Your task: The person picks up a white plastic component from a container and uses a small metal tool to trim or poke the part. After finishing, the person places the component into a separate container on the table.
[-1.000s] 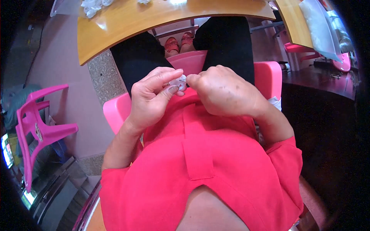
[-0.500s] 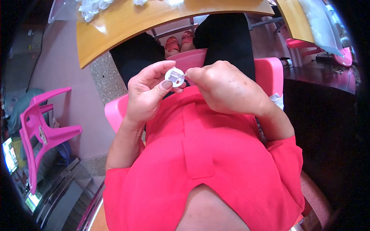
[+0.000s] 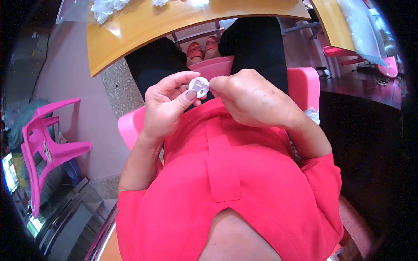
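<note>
Gripping white disc [image 3: 199, 87] between thumb and fingers of left hand [image 3: 167, 104], above black-trousered lap [image 3: 259, 54]. Holding right hand [image 3: 254, 98] closed in a pinch at disc's right edge; can't tell contents, too small. Sitting at wooden table [image 3: 174, 19], with white pieces [image 3: 104, 11] near its left end and pink plastic furniture [image 3: 61, 152] off to the left.

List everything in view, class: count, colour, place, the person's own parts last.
disc: 1, white, upper centre
parts: uncounted, white, upper left
tabletops: 2, yellow, top and upper right
bag: 1, clear, upper right
stool: 1, pink, left
chair: 1, pink, around person
surface: 1, dark, right
clutter: uncounted, mixed, left edge
sandals: 2, red, top centre
trousers: 1 pair, black, upper centre
shirt: 1, red, lower centre
left hand: 1, bare, holding disc
right hand: 1, bare, by disc
</note>
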The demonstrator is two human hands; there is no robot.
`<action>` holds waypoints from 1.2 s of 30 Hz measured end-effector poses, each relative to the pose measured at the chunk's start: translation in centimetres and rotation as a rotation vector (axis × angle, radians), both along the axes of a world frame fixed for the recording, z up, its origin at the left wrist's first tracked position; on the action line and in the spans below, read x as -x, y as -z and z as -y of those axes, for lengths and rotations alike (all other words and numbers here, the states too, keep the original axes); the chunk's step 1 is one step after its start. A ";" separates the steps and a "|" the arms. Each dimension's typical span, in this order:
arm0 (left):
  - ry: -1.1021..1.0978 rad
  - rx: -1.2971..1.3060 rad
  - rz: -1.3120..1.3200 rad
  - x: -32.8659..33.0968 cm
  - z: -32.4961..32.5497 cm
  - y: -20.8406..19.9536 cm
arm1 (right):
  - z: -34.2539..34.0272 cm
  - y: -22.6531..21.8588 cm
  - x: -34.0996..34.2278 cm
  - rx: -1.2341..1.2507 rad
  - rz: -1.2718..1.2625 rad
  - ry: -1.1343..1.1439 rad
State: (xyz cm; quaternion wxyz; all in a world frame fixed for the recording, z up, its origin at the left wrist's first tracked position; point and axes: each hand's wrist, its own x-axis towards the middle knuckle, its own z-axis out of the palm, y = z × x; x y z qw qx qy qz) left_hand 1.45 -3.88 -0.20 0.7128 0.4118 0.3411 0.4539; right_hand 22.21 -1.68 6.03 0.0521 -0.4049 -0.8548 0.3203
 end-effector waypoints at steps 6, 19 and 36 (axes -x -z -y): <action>-0.112 0.028 0.094 0.0 -0.4 -0.1 | 0.7 0.8 0.7 0.209 -0.415 0.226; -0.166 0.014 0.116 -0.2 -0.3 -0.1 | 1.2 2.1 1.9 0.320 -0.478 0.374; -0.199 -0.050 0.048 -0.2 0.0 0.2 | 2.6 4.0 3.0 -0.137 -0.364 0.258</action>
